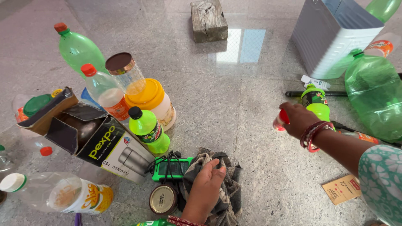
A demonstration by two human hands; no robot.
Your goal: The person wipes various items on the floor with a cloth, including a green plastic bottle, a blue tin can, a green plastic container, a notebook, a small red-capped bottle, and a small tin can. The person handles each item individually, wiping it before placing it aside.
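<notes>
Hidden: the right hand (298,119) covers most of a small bottle (279,121); only its red cap and a bit of clear body show. A big green bottle (374,94) runs off the right edge; a clear bottle (12,161) is cut by the left edge.
Left hand: left hand (206,186) lies palm down, fingers loosely curled and together, pressing a grey rag (228,196) on the floor (251,159).
Right hand: reached out to the right, fingers closed round the small bottle, held just above the floor, next to a little green bottle (316,102).
Beside the rag: a green device (171,168) with black cord touches its left side; a jar (163,199) with a gold lid lies below that.
Packages: a black and white box (104,144), open at 1 end, lies on its side at left; a tan card (341,189) lies flat at lower right.
Labels: orange label on a clear bottle (109,96) with red cap; yellow and white label on a lying bottle (63,193).
Far side: a white ribbed bin (331,37) at upper right, a wood block (208,20) top centre.
</notes>
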